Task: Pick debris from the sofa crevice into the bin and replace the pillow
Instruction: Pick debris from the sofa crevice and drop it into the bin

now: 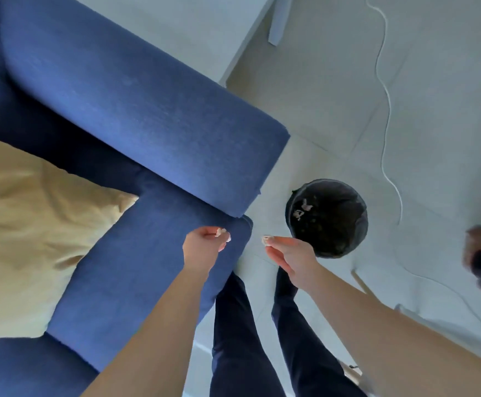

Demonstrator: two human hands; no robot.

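Observation:
A blue sofa (125,116) fills the left side, with a tan pillow (19,224) lying on its seat. My left hand (202,247) hovers over the seat's front corner, fingers pinched on a small pale scrap of debris (221,232). My right hand (288,256) is just right of the sofa, above the floor, pinching another pale scrap (265,239). A round black bin (351,233) stands on the floor to the right of my right hand, with a few pale scraps (302,210) lying inside it.
A white cable (388,116) snakes across the pale floor behind and beside the bin. My dark-trousered legs (262,325) stand between sofa and bin. Another person's foot and dark leg (479,253) show at the right edge. A white furniture leg (279,21) stands at the top.

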